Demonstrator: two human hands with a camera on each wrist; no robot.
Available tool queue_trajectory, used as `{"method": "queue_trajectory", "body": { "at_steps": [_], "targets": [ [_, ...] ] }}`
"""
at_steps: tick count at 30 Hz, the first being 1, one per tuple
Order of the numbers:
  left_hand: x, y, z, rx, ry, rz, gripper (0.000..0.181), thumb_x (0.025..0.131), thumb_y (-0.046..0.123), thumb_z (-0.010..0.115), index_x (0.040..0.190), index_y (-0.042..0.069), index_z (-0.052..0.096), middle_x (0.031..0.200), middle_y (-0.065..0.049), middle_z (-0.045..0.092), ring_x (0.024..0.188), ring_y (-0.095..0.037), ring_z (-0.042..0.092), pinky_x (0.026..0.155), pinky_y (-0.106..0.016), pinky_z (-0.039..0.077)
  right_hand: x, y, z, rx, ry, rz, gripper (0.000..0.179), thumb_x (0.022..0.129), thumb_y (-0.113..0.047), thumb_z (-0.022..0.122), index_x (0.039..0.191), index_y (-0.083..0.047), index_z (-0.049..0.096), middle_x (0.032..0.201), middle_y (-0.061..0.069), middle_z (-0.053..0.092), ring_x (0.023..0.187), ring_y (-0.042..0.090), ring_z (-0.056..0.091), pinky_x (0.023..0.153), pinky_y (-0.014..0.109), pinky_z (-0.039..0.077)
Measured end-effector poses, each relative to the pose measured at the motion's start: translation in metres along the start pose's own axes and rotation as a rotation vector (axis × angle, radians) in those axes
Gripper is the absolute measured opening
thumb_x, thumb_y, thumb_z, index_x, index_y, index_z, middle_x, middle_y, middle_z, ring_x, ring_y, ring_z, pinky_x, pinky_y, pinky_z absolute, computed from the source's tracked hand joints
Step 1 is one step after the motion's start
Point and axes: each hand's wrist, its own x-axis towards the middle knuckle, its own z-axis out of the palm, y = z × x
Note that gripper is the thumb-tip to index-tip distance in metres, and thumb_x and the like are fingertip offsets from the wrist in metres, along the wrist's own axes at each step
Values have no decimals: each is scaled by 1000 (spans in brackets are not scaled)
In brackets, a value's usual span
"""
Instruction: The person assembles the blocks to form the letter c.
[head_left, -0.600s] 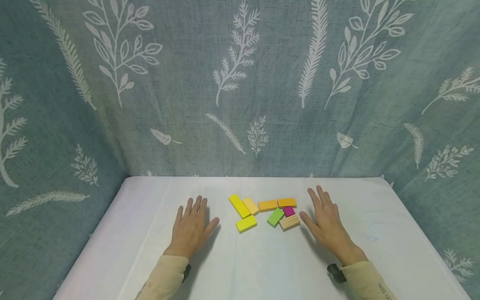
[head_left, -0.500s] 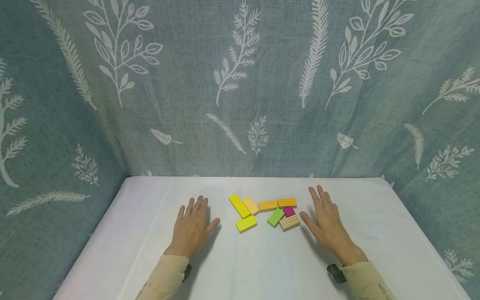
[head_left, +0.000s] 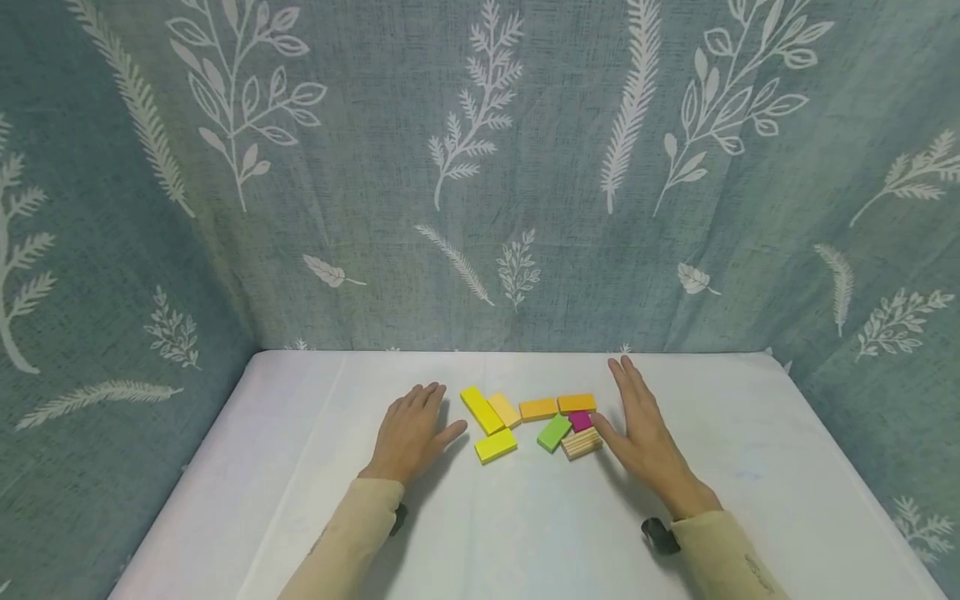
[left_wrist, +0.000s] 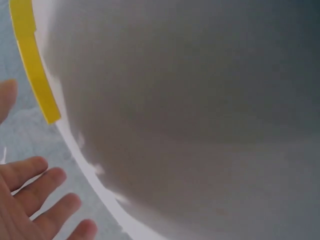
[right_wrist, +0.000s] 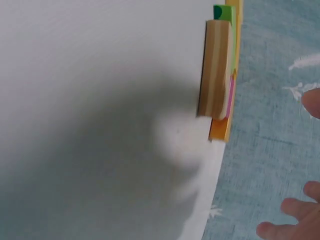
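A loose group of flat blocks lies on the white table in the head view. On its left are a long yellow block (head_left: 482, 410), a shorter yellow block (head_left: 496, 447) and a pale yellow block (head_left: 505, 410). Two orange blocks (head_left: 538, 409) form the back right, with a green block (head_left: 554, 433), a magenta block (head_left: 581, 421) and a striped wooden block (head_left: 582, 443) in front. My left hand (head_left: 411, 433) hovers left of the yellow blocks, fingers extended, holding nothing. To the right, my empty right hand (head_left: 647, 437) has straight fingers, its thumb overlapping the magenta block's edge.
The white-covered table (head_left: 480, 533) ends at a grey-green leaf-patterned cloth (head_left: 360, 208), which also rises along both sides. A dark wrist-worn device (head_left: 660, 536) sits at the right sleeve (head_left: 723, 554), and another at the left sleeve (head_left: 352, 533).
My left hand has moved right toward the yellow blocks, its fingers angling rightward. My right hand has shifted slightly left and away from me. The blocks keep their arrangement.
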Motion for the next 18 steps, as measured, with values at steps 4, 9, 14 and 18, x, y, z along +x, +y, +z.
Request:
{"method": "queue_trajectory", "body": {
  "at_steps": [4, 9, 14, 18],
  "targets": [
    [8, 6, 3, -3, -60, 4, 78, 94, 58, 64, 146, 1, 51, 147, -17, 54, 139, -38, 45, 113, -54, 38, 8, -6, 7, 32, -38, -7, 87, 97, -26, 68, 164, -18, 14, 170, 12, 10, 153, 37, 14, 117, 66, 23],
    [15, 13, 5, -37, -69, 22, 81, 91, 56, 70, 146, 0, 50, 144, -17, 55, 137, -39, 47, 112, -54, 40, 16, -14, 15, 73, -69, -42, 90, 96, -21, 71, 164, -14, 12, 170, 7, 6, 154, 32, 15, 118, 60, 26],
    [20, 17, 7, -66, -83, 30, 83, 89, 58, 71, 145, 1, 51, 144, -15, 55, 136, -35, 48, 113, -52, 39, 27, -21, 22, 87, -122, -93, 93, 95, -20, 71, 165, -16, 9, 170, 5, 7, 155, 28, 15, 120, 55, 25],
    [22, 19, 8, -49, -107, 33, 82, 88, 61, 70, 144, 3, 53, 143, -13, 56, 136, -33, 48, 113, -51, 39, 37, -28, 29, 94, -175, -112, 95, 96, -19, 71, 165, -21, 6, 171, 4, 5, 155, 27, 13, 120, 53, 27]
  ]
}}
